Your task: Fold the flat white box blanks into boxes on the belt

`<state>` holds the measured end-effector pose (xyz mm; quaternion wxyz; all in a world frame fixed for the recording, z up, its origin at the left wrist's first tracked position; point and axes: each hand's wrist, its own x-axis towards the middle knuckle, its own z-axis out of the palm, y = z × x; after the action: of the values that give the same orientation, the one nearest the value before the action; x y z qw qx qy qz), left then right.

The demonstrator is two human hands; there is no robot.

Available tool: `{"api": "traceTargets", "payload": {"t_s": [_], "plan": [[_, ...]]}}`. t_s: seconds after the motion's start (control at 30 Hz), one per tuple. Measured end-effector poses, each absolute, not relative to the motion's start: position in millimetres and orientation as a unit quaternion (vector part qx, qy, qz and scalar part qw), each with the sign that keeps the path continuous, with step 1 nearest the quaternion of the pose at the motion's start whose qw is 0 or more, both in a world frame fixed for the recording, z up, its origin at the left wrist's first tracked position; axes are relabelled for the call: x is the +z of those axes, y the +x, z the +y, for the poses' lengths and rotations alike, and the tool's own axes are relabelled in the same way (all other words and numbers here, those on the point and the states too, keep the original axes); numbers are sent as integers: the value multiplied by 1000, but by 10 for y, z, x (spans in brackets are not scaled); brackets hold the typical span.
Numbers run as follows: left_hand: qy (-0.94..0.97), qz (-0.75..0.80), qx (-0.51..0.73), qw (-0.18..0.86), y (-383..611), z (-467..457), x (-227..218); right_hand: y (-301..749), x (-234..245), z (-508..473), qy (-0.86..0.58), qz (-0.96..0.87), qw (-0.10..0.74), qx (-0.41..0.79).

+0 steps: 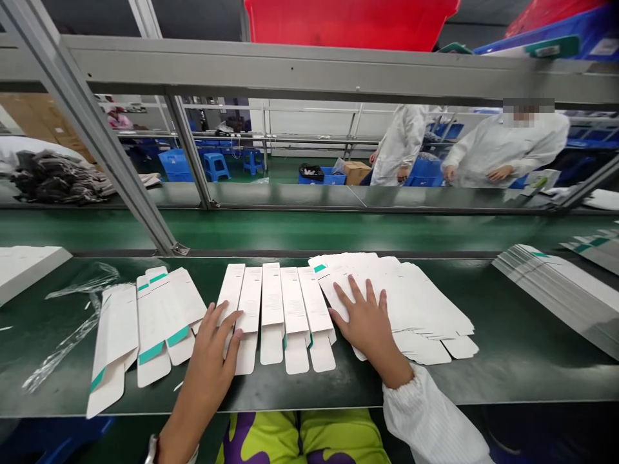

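Observation:
My left hand lies with its fingers apart on the near ends of a row of flat white carton blanks, which are printed with small text. It does not visibly grip them. My right hand rests flat, fingers spread, on a fanned pile of white carton blanks. Left of my left hand, several white blanks with teal stripes lie overlapping and slightly angled. The blanks under my palms are hidden.
A dark green work belt carries everything. Stacks of blanks stand at right, another stack at left, and loose clear plastic film beside it. Behind a grey metal frame, two co-workers in white coats stand among blue crates.

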<state>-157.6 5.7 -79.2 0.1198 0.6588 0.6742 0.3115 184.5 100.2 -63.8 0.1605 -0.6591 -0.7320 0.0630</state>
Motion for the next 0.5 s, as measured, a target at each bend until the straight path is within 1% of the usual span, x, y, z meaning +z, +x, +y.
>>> {"api": "traceTargets", "payload": {"t_s": [0.13, 0.27, 0.37, 0.5], "plan": [[664, 673, 309, 105, -1477, 100, -829, 1878, -704, 1050, -674, -732, 95, -1], [677, 661, 300, 118, -1412, 144, -815, 2138, -713, 1062, -692, -718, 60, -41], [681, 654, 306, 123, -1351, 191, -795, 2482, -711, 1103, -708, -701, 55, -60], [691, 638, 314, 134, -1277, 232, -800, 2887, -681, 1175, -717, -690, 70, -74]]}}
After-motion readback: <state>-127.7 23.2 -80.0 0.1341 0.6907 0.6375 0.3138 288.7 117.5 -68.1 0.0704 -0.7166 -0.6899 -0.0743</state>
